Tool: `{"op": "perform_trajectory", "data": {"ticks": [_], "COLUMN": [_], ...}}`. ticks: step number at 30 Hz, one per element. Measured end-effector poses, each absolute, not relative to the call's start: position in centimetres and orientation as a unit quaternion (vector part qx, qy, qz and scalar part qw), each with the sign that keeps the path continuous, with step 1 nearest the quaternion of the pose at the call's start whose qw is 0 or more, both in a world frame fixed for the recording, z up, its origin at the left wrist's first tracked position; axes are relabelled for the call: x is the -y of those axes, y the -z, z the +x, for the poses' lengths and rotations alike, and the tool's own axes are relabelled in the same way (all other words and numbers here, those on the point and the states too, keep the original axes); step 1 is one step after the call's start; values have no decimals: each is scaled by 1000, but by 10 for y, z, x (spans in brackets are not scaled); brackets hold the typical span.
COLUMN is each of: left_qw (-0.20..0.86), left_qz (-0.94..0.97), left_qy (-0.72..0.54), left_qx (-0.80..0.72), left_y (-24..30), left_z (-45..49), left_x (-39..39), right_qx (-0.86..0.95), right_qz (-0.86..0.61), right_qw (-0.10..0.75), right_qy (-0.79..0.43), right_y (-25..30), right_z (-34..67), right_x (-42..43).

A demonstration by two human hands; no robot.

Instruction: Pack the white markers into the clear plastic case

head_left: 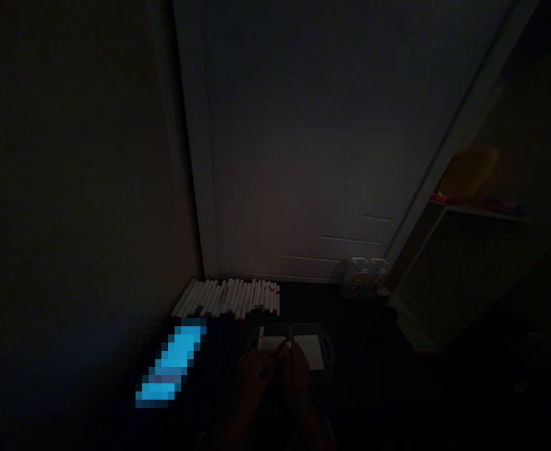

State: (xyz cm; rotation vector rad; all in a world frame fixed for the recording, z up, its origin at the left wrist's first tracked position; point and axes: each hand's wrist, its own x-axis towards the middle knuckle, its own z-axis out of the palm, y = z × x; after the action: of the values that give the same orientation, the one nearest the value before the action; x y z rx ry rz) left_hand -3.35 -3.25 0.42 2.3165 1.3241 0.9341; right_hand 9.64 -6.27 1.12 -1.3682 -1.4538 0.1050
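Note:
The scene is very dark. My left hand (255,376) and my right hand (295,369) are close together low in the middle, fingers curled around a thin white pen-like thing (283,346). Just beyond them lies an open dark case (328,351) with two pale panels inside. A row of several white markers (231,297) lies side by side on the dark surface behind the case.
A pale door (303,156) stands behind the markers. Two small bottles (367,275) sit at its foot. A shelf unit (463,263) with an orange object on top is at the right. A glowing blue blurred patch (172,363) lies at the left.

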Motion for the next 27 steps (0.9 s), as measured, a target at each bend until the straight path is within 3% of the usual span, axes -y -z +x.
{"op": "perform_trajectory", "data": {"ticks": [14, 27], "left_qw": [180, 200], "left_qz": [786, 773], "left_qy": [-342, -355], "left_qx": [-482, -487], "left_y": [1, -1], "left_z": [-34, -35], "left_x": [28, 30], "right_qx": [700, 710], "right_qz": [-539, -525], "right_qw": [468, 468], "right_qy": [-13, -40], "right_y": [-21, -28], "right_z": [94, 93], "right_x": [72, 76]}}
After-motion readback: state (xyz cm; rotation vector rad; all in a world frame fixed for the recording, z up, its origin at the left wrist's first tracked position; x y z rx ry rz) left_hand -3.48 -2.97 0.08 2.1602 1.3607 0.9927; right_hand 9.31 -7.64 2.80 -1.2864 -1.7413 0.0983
